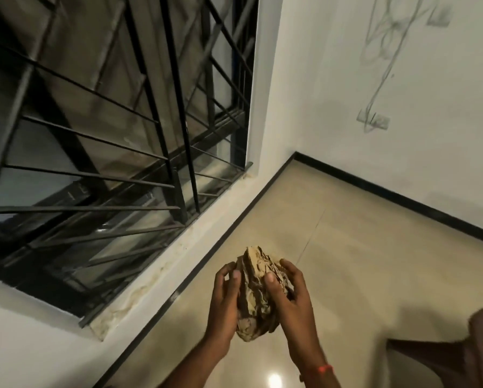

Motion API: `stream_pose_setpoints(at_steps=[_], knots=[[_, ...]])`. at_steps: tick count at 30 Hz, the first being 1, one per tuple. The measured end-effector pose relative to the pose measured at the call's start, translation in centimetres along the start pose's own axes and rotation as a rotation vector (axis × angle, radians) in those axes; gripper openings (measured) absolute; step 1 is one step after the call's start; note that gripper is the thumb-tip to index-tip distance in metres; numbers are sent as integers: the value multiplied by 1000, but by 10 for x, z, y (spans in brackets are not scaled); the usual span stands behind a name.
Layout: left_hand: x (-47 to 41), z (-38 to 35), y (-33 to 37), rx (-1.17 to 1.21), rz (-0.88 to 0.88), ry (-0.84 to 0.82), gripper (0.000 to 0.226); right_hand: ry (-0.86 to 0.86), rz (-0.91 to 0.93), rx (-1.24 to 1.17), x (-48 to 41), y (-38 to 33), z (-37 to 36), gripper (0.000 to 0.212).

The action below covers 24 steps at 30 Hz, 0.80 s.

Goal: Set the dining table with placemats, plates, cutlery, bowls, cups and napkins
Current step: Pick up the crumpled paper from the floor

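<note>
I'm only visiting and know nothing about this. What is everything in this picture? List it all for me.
crumpled wad: one, beige and brown, between both hands above the floor; cloth or paper, cannot tell
window grille: one, black, left
wall: white, right
pencil sketch: one, grey, on that wall
floor: beige tiles, below
skirting: black strip, foot of the walls
dark brown object: one, lower right corner, too blurred to name
wristband: one, red, right wrist
left hand: one, grips the wad's left side
right hand: one, grips its right side
</note>
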<state>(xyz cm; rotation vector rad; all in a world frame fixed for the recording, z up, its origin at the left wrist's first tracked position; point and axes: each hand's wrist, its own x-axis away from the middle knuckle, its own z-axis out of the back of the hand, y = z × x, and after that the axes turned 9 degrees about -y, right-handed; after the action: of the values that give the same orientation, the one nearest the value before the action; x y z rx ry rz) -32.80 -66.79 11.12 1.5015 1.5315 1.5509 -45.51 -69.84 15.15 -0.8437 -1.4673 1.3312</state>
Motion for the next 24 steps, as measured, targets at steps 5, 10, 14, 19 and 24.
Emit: stream_pose_setpoints(at_steps=[5, 10, 14, 19, 24], knots=[[33, 17, 13, 16, -50, -89, 94, -49, -40, -56, 31, -20, -19, 69], [73, 27, 24, -19, -103, -90, 93, -113, 14, 9, 56, -29, -34, 71], [104, 38, 28, -22, -115, -35, 83, -180, 28, 21, 77, -30, -46, 60], [144, 46, 21, -37, -140, 102, 76, -276, 56, 35, 107, -26, -52, 58], [198, 50, -6, -33, -126, 178, 82, -382, 17, -12, 146, -4, -50, 56]])
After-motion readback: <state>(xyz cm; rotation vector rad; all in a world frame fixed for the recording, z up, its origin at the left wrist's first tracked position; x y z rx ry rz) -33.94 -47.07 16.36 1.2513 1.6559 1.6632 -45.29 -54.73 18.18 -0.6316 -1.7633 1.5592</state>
